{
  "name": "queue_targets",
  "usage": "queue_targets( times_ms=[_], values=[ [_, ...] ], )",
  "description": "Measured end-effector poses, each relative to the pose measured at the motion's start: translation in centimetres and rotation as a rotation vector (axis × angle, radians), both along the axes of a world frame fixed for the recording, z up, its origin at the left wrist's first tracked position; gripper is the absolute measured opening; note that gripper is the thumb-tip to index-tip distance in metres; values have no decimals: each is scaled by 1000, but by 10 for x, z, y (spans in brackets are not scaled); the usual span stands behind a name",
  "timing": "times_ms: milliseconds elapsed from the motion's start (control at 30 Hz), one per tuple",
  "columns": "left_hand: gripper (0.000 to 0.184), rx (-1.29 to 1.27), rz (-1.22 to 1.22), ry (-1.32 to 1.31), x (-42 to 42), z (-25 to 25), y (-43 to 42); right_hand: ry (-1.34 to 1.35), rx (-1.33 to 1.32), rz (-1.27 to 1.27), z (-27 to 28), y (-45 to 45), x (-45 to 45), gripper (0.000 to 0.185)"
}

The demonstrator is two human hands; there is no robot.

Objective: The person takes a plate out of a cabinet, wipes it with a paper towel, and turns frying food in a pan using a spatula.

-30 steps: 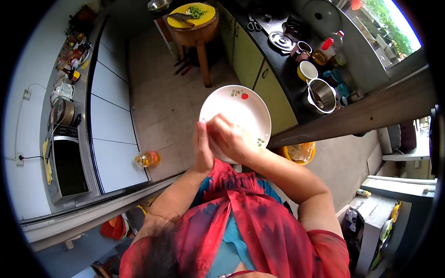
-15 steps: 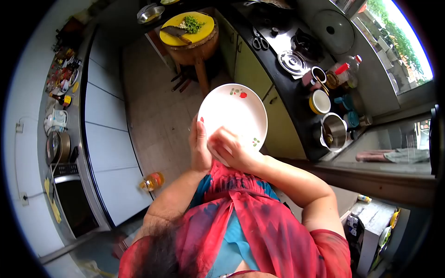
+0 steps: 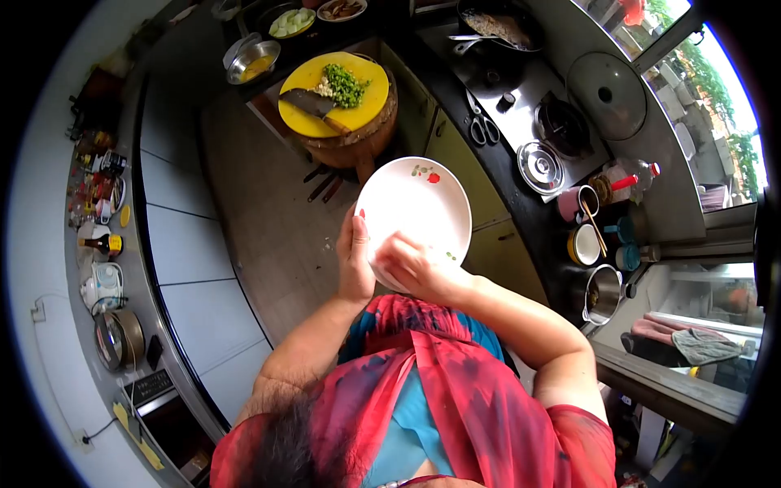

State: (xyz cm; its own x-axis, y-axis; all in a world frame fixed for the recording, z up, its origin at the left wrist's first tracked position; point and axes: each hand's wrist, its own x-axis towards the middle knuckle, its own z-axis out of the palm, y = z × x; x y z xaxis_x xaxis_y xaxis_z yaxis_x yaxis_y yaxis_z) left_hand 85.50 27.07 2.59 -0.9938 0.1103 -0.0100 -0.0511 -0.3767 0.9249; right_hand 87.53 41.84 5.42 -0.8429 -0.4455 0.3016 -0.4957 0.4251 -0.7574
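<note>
White, round, rose-painted dish [image 3: 411,203] at centre frame: our left hand [image 3: 355,260] grips its lower-left rim, seemingly to steady it; our curled right hand [image 3: 424,268] crosses its lower part, and we cannot tell whether it holds anything.

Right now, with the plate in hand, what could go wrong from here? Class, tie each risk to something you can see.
First, the plate could slip or tip: the left hand holds it at one side, while the right hand is at its near part. Second, the knife lies loose on the yellow board; a bump might knock it down.
</note>
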Motion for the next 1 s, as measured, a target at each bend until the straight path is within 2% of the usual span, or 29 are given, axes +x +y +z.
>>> queue_targets(
  times_ms=[67, 133, 200, 233, 267, 367, 467, 500, 600, 667, 733, 767, 800, 900, 1000],
  values=[
    [47, -82, 43, 54, -24, 4, 1, 9, 54, 89, -18, 34, -22, 13],
    [47, -57, 42, 8, -48, 7, 4, 94, 218, -203, -22, 57, -54, 10],
    [47, -64, 16, 2, -72, 7, 14, 127, 151, -509, -27, 56, -97, 11],
    [47, -80, -5, 20, -81, 7, 23, 171, 35, -581, -28, 50, -119, 13],
    [47, -96, -26, 36, -92, 7, 33, 253, -2, -580, -30, 47, -139, 14],
    [47, -67, -48, -13, -130, 7, 53, 199, -67, -260, -12, 49, -167, 16],
    [47, -22, -60, -103, -166, 0, 62, -310, -528, -231, -11, 85, -196, 16],
    [47, -8, -52, -107, -178, 1, 67, -488, -762, -178, -9, 97, -207, 18],
    [47, 11, -15, -116, -205, 1, 85, -570, -1040, -208, 4, 119, -235, 21],
    [48, 47, -15, -142, -219, 6, 97, -330, -754, -325, -8, 131, -250, 23],
    [49, 107, -16, -192, -231, 3, 107, 292, 138, -362, -7, 157, -259, 21],
    [49, 142, -18, -210, -239, 2, 112, 391, 214, -363, -11, 163, -260, 18],
    [50, 144, -24, -210, -246, 2, 117, 372, 262, -335, -11, 169, -258, 21],
    [51, 132, -43, -222, -261, 0, 130, -34, 128, -457, -1, 169, -247, 23],
    [50, 75, -87, -215, -271, -3, 143, -22, 89, -577, -18, 174, -255, 21]
  ],
)
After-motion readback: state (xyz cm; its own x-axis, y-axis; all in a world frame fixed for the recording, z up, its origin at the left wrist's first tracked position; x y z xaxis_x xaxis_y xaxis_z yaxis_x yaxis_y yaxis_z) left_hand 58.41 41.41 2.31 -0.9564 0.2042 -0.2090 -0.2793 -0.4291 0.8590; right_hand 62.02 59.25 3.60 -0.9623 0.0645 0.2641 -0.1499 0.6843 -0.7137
